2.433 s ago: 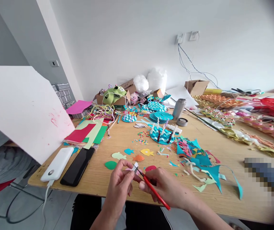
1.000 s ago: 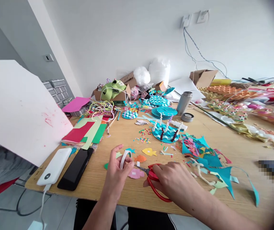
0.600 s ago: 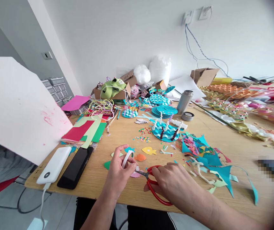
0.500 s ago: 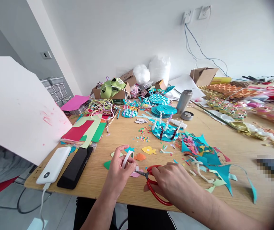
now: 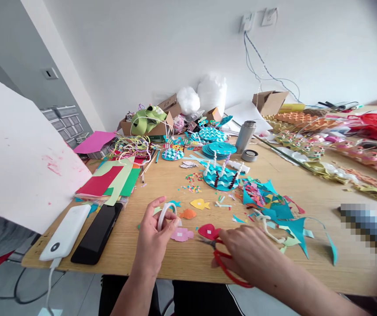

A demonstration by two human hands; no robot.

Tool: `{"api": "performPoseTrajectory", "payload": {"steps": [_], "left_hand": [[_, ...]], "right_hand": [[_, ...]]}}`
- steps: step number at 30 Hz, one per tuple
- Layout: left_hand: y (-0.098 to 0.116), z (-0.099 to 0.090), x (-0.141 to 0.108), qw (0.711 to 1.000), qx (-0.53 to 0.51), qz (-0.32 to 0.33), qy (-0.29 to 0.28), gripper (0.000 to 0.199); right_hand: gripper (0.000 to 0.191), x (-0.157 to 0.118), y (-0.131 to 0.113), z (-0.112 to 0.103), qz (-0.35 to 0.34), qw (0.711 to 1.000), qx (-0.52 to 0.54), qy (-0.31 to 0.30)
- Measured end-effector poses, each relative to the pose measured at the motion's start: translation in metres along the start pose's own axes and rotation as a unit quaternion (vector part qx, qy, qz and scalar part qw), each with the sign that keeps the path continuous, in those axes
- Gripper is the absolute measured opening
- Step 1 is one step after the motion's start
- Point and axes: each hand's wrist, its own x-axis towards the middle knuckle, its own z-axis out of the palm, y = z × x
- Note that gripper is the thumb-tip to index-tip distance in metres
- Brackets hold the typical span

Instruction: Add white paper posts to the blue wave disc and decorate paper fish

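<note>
Looks like smooth plastic on red looped scissor handles [image 5: 222,254], matt paper on the pink fish-shaped cutout [image 5: 185,235].

No readable lettering, numbers or signs.

The wooden tabletop [image 5: 188,265] carries a white power bank [image 5: 66,230] and black phone [image 5: 98,232] at its near left corner, paper fish [image 5: 185,234] toward its near edge.

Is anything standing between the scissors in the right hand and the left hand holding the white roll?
Nothing visible blocks the gap from the scissors to the left hand; the pink paper fish there lies flat on the table.
</note>
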Motion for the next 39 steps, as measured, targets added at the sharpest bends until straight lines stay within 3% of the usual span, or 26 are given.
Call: {"api": "performPoseTrajectory", "payload": {"steps": [5, 7, 10, 15, 19, 22, 24, 26, 29, 31, 34, 39], "left_hand": [[-0.003, -0.001, 0.003, 0.998, -0.040, -0.031, 0.033, 0.068], [-0.003, 0.003, 0.004, 0.998, -0.045, -0.038, 0.031, 0.068], [0.000, 0.008, 0.004, 0.997, -0.052, -0.050, 0.028, 0.071], [0.006, 0.011, 0.000, 0.995, -0.066, -0.064, 0.022, 0.073], [0.006, 0.010, -0.003, 0.993, -0.096, -0.070, 0.028, 0.071], [0.006, 0.011, -0.005, 0.991, -0.110, -0.074, 0.019, 0.071], [0.007, 0.012, -0.007, 0.991, -0.112, -0.076, 0.010, 0.072], [0.008, 0.012, -0.009, 0.991, -0.113, -0.074, 0.007, 0.073], [0.008, 0.011, -0.010, 0.991, -0.110, -0.070, 0.015, 0.073], [0.008, 0.008, -0.011, 0.992, -0.107, -0.065, 0.022, 0.074], [0.006, 0.005, -0.012, 0.993, -0.101, -0.057, 0.029, 0.073], [0.003, 0.002, -0.014, 0.998, -0.051, -0.022, 0.035, 0.068]], "right_hand": [[0.023, -0.026, 0.049, 0.038, 0.147, 0.987, -0.052, -0.024], [0.012, -0.034, 0.059, 0.051, 0.162, 0.985, -0.055, -0.026], [0.012, -0.040, 0.063, 0.062, 0.168, 0.985, -0.024, -0.016], [0.010, -0.041, 0.068, 0.062, 0.156, 0.988, 0.006, 0.021], [0.014, -0.028, 0.061, 0.039, 0.179, 0.978, 0.069, 0.080], [0.024, -0.009, 0.035, 0.011, 0.198, 0.935, 0.259, 0.142], [0.026, 0.007, 0.011, -0.003, 0.173, 0.869, 0.448, 0.122], [0.027, 0.024, -0.011, -0.010, 0.142, 0.785, 0.596, 0.091], [0.035, 0.043, -0.033, -0.009, 0.108, 0.671, 0.730, 0.068], [0.038, 0.051, -0.039, -0.006, 0.107, 0.627, 0.769, 0.063], [0.039, 0.055, -0.042, -0.007, 0.108, 0.612, 0.781, 0.058], [0.034, 0.057, -0.044, -0.015, 0.096, 0.651, 0.752, 0.040]]}}
